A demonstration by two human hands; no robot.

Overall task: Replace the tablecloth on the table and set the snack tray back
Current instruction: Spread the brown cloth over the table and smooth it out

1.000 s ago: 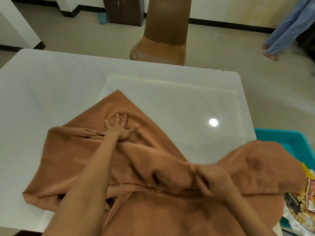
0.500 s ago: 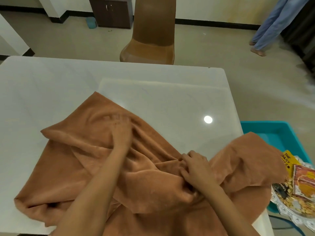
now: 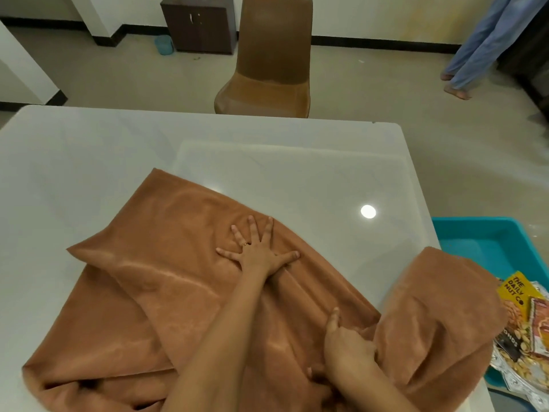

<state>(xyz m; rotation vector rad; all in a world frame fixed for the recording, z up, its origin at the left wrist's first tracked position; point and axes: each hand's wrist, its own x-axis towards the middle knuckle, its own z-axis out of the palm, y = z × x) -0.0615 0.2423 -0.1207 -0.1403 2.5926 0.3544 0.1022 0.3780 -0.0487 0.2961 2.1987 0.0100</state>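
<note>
Tablecloth of brown, towel-like fabric lies rumpled across the near half of a glossy white desk, one corner pointing toward the desk's middle and the near edge bunched in folds. The person's left hand rests flat on the cloth with fingers splayed wide, a ring visible on one finger, palm pressing the fabric down. The right hand sits nearer the body, its fingers curled into a gathered fold of the cloth while the forefinger points forward along a crease. To the right, a flap of the tablecloth stands lifted in a hump over the desk's right edge.

Just beyond that edge, a snack tray with a patterned silvery rim holds packets of nuts, among them a yellow packet printed "The Daily Nut Co". The tray overlaps a teal plastic bin beside the desk. A round ceiling-light reflection shines on the bare desktop right of the cloth.

Across the desk stands a brown moulded chair; behind it, a dark cabinet against the wall. At upper right, the blue-trousered legs and bare feet of another person are on the floor.
</note>
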